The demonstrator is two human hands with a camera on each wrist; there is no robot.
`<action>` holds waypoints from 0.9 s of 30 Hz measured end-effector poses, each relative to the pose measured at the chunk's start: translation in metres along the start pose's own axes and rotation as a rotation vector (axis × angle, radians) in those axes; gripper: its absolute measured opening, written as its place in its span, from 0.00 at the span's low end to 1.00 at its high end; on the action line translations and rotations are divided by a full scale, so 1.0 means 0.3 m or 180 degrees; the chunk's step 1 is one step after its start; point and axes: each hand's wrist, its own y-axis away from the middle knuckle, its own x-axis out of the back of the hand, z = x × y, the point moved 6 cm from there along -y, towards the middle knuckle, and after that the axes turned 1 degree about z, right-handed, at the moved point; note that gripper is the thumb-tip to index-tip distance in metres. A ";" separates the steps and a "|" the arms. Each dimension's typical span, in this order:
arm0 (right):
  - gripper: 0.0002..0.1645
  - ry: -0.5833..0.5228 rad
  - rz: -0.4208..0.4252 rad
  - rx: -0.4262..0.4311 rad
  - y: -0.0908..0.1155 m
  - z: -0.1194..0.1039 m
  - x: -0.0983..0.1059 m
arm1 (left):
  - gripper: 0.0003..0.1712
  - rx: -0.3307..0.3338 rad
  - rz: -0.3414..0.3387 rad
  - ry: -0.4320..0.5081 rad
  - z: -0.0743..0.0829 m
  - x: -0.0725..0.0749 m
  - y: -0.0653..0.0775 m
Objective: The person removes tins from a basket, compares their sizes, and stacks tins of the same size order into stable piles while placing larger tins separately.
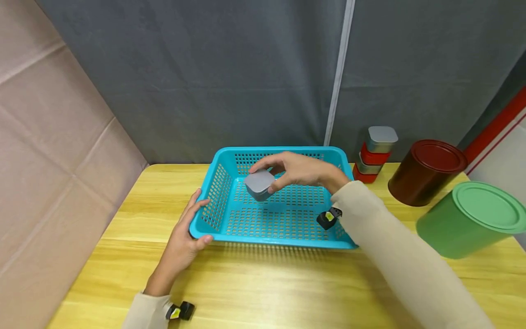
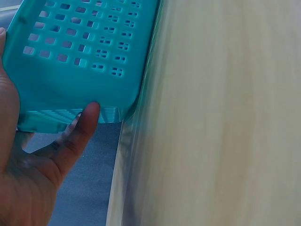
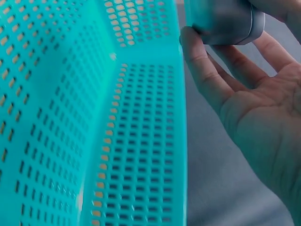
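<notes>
A turquoise plastic basket (image 1: 263, 244) with perforated sides stands on the wooden table. At its left front corner, my left hand (image 1: 182, 240) grips the rim, with the thumb at the front edge and fingers along the left side. The left wrist view shows this hand (image 2: 35, 183) against the basket's end wall (image 2: 70, 89). My right hand (image 1: 297, 170) pinches a small silver-grey tin (image 1: 260, 182) between thumb and fingers, tilted, above the left part of the basket's floor. In the right wrist view the tin (image 3: 230, 23) is partly cut off by the frame's top.
Right of the basket stands a stack of small square tins (image 1: 374, 155), silver and red by turns. Beside it are a dark red lidded canister (image 1: 425, 173) and a green lidded canister (image 1: 468, 221). A grey cloth partition (image 1: 226, 82) rises behind the table (image 1: 263, 283).
</notes>
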 end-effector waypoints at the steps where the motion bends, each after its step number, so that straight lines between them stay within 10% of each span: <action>1: 0.35 -0.0012 0.0055 0.0001 0.015 -0.002 0.016 | 0.48 -0.0009 -0.0001 0.0005 0.000 0.000 0.000; 27: 0.33 0.0080 0.1920 -0.0481 0.443 0.030 0.369 | 0.48 0.0031 -0.0023 -0.0066 -0.008 0.007 0.006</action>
